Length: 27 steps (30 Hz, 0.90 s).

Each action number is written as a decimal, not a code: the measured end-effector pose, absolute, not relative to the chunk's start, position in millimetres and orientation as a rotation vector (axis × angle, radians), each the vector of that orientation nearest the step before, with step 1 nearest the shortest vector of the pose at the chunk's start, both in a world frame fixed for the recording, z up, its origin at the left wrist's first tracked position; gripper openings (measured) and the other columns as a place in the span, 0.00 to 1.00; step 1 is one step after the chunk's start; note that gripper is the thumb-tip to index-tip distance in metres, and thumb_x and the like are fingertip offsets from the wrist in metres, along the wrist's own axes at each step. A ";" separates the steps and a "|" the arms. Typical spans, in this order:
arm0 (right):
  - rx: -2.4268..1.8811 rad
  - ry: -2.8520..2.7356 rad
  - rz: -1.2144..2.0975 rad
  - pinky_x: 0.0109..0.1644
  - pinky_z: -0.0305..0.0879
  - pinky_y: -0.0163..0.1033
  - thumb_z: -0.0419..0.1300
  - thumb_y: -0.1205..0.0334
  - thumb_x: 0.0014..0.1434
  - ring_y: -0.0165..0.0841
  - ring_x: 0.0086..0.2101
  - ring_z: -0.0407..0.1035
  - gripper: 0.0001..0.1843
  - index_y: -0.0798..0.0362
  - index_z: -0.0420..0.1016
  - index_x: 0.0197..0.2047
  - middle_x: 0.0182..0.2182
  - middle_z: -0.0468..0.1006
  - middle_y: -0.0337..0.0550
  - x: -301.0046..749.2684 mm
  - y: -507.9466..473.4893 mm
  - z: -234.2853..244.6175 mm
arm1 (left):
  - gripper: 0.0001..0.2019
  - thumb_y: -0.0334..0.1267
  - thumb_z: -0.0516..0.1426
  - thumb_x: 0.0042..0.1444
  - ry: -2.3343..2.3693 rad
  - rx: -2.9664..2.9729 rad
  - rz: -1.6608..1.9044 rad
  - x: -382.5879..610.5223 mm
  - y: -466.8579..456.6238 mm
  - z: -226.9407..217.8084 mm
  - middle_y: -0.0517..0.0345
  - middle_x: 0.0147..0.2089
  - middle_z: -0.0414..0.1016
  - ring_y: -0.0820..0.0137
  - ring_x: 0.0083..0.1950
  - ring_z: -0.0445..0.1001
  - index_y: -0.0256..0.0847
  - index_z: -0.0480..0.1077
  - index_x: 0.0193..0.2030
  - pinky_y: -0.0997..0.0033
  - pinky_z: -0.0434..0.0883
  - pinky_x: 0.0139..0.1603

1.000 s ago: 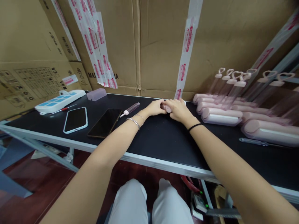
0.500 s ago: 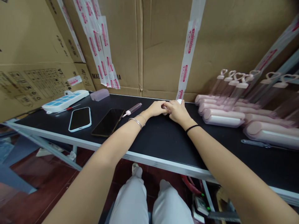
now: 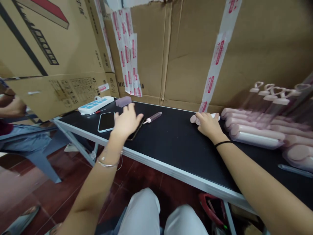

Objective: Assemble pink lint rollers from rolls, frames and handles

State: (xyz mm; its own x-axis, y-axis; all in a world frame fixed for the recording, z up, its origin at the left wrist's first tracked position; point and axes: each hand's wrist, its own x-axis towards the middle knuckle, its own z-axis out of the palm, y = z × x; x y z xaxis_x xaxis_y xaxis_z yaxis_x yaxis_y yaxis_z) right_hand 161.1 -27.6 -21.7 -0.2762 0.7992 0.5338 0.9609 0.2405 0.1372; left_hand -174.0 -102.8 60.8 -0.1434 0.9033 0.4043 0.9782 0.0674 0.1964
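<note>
Matte black bench (image 3: pixel 171 140) with a metal rim, walled in by taped cardboard cartons (image 3: pixel 190 49), above a red-brown tiled floor (image 3: pixel 49 182).
Near the far edge, the right hand (image 3: pixel 207 125) curls shut over a small, smooth pink roller (image 3: pixel 195 119) lying on the bench. Toward the left end, the left hand (image 3: pixel 127 122) hovers with fingers spread, holding nothing, over a glossy dark phone (image 3: pixel 137 129).

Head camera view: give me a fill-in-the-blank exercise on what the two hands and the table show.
1. The right hand closes over a roller part whose colour is ___.
2. The left hand spreads open above the dark phone, beside a second phone in a light ___ case.
3. Behind the table stand ___ boxes.
Missing words: pink; blue; cardboard.
</note>
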 end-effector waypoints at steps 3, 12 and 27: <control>-1.627 -2.171 -0.641 0.52 0.49 0.72 0.47 0.76 0.47 0.47 0.46 0.63 0.22 0.53 0.65 0.45 0.42 0.73 0.52 158.2 -27.7 -21.6 | 0.35 0.55 0.48 0.58 -2.559 -1.556 -0.489 -235.7 -97.3 49.7 0.29 0.64 0.58 0.40 0.62 0.61 0.31 0.53 0.65 0.42 0.61 0.56; -1.664 -2.150 -0.613 0.51 0.50 0.70 0.47 0.76 0.47 0.45 0.45 0.63 0.20 0.52 0.65 0.43 0.41 0.74 0.51 157.4 -34.4 -18.6 | 0.43 0.67 0.41 0.53 -2.684 -1.443 -0.374 -276.4 -77.4 35.7 0.30 0.71 0.41 0.34 0.69 0.41 0.34 0.59 0.64 0.33 0.56 0.56; -1.675 -2.160 -0.571 0.51 0.50 0.73 0.47 0.76 0.49 0.47 0.47 0.64 0.21 0.52 0.65 0.46 0.44 0.74 0.53 158.1 -35.1 -16.0 | 0.40 0.54 0.55 0.52 -2.746 -1.548 -0.253 -275.9 -70.6 32.9 0.28 0.72 0.30 0.36 0.63 0.60 0.42 0.49 0.69 0.45 0.62 0.57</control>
